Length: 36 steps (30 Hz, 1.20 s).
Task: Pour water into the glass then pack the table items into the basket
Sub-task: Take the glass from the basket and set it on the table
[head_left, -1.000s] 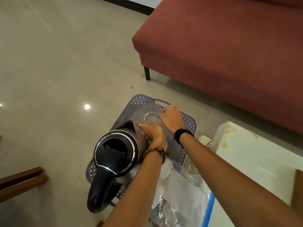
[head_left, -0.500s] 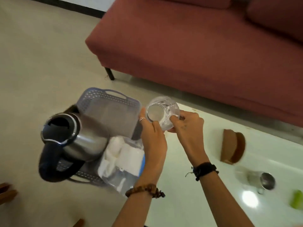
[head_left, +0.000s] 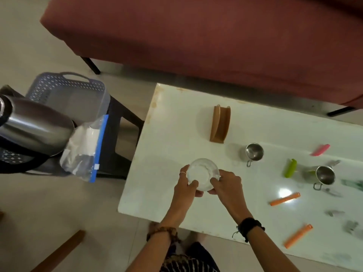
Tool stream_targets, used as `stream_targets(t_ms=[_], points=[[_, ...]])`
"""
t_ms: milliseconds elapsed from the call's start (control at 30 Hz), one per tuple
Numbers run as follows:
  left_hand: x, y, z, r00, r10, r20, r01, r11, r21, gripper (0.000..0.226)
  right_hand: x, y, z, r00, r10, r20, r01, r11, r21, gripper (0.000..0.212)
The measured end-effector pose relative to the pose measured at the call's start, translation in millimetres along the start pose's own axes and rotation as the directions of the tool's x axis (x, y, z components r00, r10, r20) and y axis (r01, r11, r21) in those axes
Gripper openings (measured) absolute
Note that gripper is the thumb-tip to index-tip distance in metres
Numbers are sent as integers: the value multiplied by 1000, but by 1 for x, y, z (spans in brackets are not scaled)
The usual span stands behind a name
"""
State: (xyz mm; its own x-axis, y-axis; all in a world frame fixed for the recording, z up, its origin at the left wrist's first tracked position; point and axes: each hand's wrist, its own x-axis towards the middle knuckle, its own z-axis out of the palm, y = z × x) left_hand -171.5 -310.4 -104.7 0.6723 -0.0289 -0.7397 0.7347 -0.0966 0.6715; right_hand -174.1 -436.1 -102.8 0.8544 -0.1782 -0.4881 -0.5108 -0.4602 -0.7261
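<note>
A clear glass is held over the left part of the white table, gripped on both sides by my left hand and my right hand. To the left, off the table, a grey perforated basket sits on a dark stool. In it are a steel kettle with a black handle and a clear zip bag with a blue edge.
On the table stand a brown holder and two steel mugs. A green clip, a pink clip and two orange clips lie there too. A red sofa runs behind the table.
Both hands lifted the glass out of the basket and carried it right, over the table. The view swung right with them.
</note>
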Motion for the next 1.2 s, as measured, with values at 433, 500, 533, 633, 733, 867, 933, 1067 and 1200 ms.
stream_targets(t_ms=[433,500,533,633,733,867,933,1067,1200], points=[[30,-50,-18,997,-71,37,74,992,-99,49,19,38,39,985,58,164,-61,998,15,22],[31,-51,-20,995,-88,43,92,990,-104,50,19,42,43,982,91,163,-98,995,32,24],[31,-52,-20,995,-92,49,97,989,-111,50,19,43,44,981,101,163,-108,994,34,25],[33,-56,-20,993,-99,63,106,987,-118,50,18,43,45,982,105,160,-110,994,22,25],[35,-58,-22,992,-100,71,108,986,-128,49,19,43,46,981,109,161,-113,994,12,27],[40,-54,-25,993,-75,87,87,987,-134,49,25,44,50,984,101,148,-105,994,19,27],[45,-51,-26,993,-76,86,86,988,-130,52,29,44,52,986,110,124,-117,992,44,30],[48,-50,-28,992,-86,91,93,993,-73,56,32,43,52,981,154,121,-162,985,54,34],[42,-44,-43,997,-76,25,74,995,73,68,30,27,48,965,227,129,-213,970,-115,48]])
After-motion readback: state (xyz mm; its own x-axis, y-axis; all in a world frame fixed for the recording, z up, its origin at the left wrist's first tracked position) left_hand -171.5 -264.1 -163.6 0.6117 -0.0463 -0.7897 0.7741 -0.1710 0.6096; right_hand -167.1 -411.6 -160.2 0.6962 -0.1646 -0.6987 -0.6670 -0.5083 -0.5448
